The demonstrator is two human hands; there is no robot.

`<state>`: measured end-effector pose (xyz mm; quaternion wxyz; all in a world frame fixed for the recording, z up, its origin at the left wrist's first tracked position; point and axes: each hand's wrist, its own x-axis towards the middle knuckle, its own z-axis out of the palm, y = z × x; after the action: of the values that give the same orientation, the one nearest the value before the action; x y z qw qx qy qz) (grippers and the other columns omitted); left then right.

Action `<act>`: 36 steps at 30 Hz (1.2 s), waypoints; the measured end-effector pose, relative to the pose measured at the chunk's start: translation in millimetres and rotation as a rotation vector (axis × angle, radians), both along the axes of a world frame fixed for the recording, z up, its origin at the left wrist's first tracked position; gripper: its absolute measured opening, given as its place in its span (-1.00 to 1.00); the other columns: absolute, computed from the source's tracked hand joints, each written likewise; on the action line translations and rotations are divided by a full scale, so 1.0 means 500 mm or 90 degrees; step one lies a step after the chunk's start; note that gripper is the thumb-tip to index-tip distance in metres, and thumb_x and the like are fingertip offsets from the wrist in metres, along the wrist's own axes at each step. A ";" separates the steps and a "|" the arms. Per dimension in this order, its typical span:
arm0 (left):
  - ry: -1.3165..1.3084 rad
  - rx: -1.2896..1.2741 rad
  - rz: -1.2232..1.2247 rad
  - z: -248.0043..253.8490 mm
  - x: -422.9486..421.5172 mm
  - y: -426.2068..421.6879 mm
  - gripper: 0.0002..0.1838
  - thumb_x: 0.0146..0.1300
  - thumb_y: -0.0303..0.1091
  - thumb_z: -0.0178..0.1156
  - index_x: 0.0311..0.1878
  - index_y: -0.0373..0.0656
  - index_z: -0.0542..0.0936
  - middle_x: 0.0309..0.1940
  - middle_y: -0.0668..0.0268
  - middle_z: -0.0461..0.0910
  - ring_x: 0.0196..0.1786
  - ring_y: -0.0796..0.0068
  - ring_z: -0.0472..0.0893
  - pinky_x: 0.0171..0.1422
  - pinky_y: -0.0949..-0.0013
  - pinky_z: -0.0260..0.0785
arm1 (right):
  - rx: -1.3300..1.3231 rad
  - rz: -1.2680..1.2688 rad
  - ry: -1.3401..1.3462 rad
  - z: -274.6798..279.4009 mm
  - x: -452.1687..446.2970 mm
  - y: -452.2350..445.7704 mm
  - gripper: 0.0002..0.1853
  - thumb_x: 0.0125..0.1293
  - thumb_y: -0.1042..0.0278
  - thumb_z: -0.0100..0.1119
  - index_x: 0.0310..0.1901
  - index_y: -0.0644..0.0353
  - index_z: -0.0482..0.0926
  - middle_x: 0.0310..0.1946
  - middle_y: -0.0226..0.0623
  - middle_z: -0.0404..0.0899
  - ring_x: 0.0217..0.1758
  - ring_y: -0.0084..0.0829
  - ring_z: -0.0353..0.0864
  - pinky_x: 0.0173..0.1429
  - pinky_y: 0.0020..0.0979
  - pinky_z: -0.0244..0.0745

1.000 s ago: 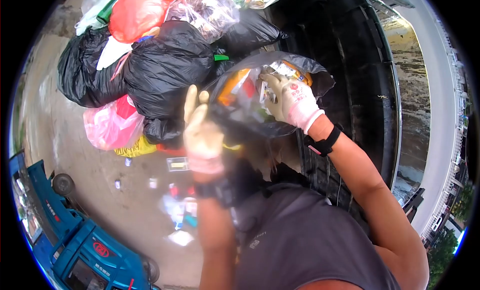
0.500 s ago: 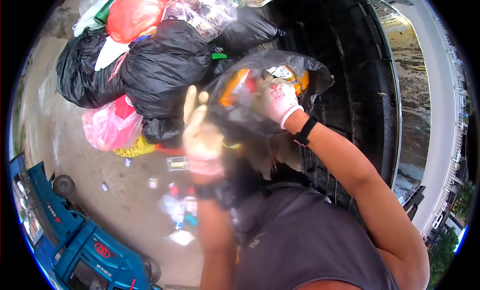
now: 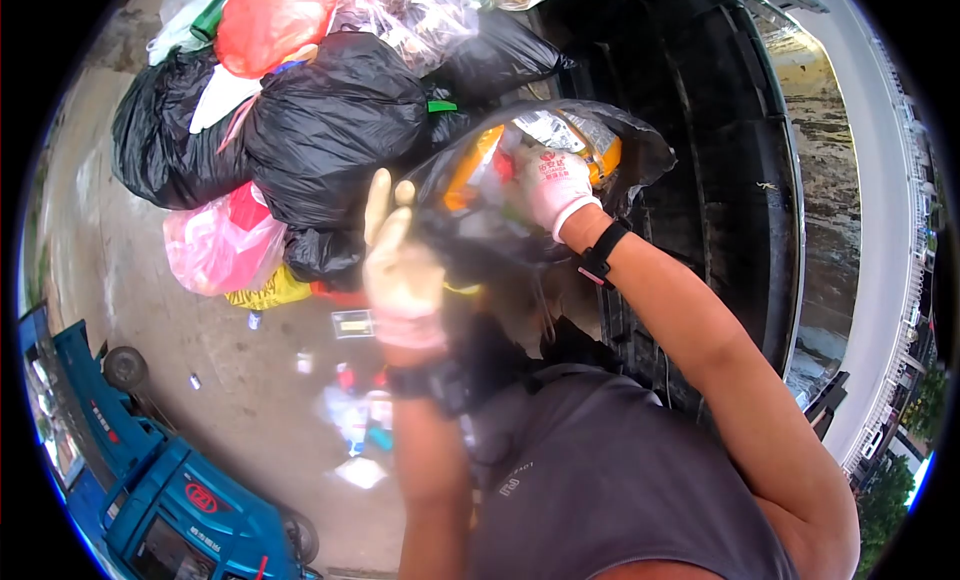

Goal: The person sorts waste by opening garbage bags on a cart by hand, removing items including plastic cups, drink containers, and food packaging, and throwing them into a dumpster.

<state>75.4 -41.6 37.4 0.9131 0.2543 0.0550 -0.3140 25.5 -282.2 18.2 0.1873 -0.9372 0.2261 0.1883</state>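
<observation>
An opened black plastic bag (image 3: 645, 145) shows orange packaging (image 3: 474, 168), silvery wrappers (image 3: 550, 130) and clear plastic inside. My right hand (image 3: 556, 185), in a white glove with red print, reaches into its mouth; the fingers are hidden among the contents, so their grip is unclear. At the bag's left side is my left hand (image 3: 402, 275), gloved too and partly blurred. Its fingers stretch upward and apart, with nothing seen in them. Whether it touches the bag's edge cannot be made out.
Tied black bags (image 3: 335, 130), a red bag (image 3: 275, 30) and a pink bag (image 3: 225, 242) are piled at upper left. A black container wall (image 3: 700, 160) stands on the right. Litter (image 3: 360, 420) lies on the ground; a blue vehicle (image 3: 200, 510) is at lower left.
My right hand has shifted slightly left inside the bag, and more of the silvery wrapper shows. The left hand has hardly moved.
</observation>
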 end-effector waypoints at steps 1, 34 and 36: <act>0.001 -0.005 0.002 -0.002 0.000 0.001 -0.29 0.51 -0.50 0.16 0.72 -0.03 0.42 0.36 0.31 0.76 0.26 0.33 0.75 0.44 0.06 0.58 | -0.029 0.019 -0.003 -0.007 -0.001 0.005 -0.41 0.46 -0.01 0.19 0.37 0.21 0.62 0.31 0.11 0.70 0.24 0.10 0.80 0.34 0.05 0.67; -0.020 -0.010 0.012 0.020 -0.020 -0.009 -0.34 0.59 -0.53 0.10 0.73 -0.08 0.39 0.38 0.25 0.74 0.31 0.49 0.73 0.24 0.33 0.70 | 0.039 -0.124 -0.191 0.194 -0.169 -0.072 -0.64 0.49 0.03 0.29 0.03 0.12 0.86 -0.04 0.04 0.84 0.07 -0.01 0.86 0.20 -0.16 0.72; -0.027 -0.026 -0.005 0.028 -0.019 -0.012 -0.36 0.62 -0.51 0.09 0.73 -0.09 0.40 0.41 0.21 0.72 0.33 0.46 0.72 0.26 0.31 0.70 | 0.047 -0.159 -0.053 0.184 -0.172 -0.077 -0.64 0.51 0.02 0.26 -0.01 0.11 0.87 -0.08 -0.02 0.86 0.02 -0.04 0.87 0.17 -0.18 0.72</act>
<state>65.7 -47.6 51.3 0.9178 0.2424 0.0279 -0.3134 -60.5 -320.5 110.0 0.2526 -0.9012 0.3261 0.1328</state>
